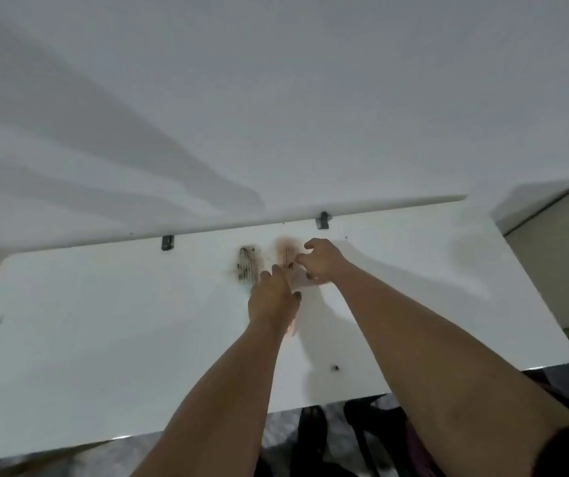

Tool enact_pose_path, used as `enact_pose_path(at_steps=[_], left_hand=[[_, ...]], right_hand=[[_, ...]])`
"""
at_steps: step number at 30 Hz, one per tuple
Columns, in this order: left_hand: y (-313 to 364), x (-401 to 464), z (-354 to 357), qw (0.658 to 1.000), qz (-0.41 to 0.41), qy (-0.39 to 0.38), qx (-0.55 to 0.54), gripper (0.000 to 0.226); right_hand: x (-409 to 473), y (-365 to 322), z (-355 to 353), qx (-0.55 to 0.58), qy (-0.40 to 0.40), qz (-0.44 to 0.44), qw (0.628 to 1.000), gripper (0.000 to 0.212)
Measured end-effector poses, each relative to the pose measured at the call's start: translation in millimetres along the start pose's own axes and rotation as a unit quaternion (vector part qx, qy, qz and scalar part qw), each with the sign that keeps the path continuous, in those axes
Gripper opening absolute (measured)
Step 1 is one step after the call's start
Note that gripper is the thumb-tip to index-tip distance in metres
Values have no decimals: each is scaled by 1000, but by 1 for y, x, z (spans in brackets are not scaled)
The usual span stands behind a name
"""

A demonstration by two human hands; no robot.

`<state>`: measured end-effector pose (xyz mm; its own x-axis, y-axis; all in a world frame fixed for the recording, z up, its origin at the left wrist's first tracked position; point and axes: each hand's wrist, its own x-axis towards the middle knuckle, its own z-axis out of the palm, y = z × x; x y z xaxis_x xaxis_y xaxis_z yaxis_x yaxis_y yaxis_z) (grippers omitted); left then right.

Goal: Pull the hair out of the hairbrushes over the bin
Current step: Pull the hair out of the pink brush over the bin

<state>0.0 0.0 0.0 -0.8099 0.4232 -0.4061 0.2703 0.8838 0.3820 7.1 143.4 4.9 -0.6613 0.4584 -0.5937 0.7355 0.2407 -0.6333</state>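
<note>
Two hairbrushes lie near the far edge of a white table. The dark hairbrush is on the left, with dark hair tangled in its bristles. Just right of it is the pink hairbrush, bristles up, its handle pointing towards me. My left hand is closed over the pink brush's handle, and the handle's end shows below the wrist. My right hand is at the pink brush's head with fingers curled onto the bristles. Motion blur hides whether it pinches any hair. No bin is in view.
A white panel on two dark brackets runs along the table's far edge against the wall. A pale cabinet stands at the right. A small dark speck lies on the table. Dark objects sit on the floor under the near edge.
</note>
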Motion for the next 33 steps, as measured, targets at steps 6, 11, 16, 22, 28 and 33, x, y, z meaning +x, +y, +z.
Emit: enact_pose_path(at_steps=[6,11,16,22,28,33], left_hand=[[1,11,11,998,26,40,-39,53],[9,10,-1,992,43,-10,-117,96],[34,-2,-30,955,59,-46,-287,78],[90,-42,-44,881,125,-204,-409,41],[131,-98,-4,863,224,-265,-367,34],[163,-149,37,845,247,-342,-329,33]], right_hand=[[8,10,13,137,24,23,990,31],[-13,14,-16,266,2,63,962,25],[-66,23,-56,329,24,29,944,30],[-166,56,-86,359,61,-2,931,27],[-248,108,-78,388,216,36,895,38],[-305,168,-69,450,382,69,804,42]])
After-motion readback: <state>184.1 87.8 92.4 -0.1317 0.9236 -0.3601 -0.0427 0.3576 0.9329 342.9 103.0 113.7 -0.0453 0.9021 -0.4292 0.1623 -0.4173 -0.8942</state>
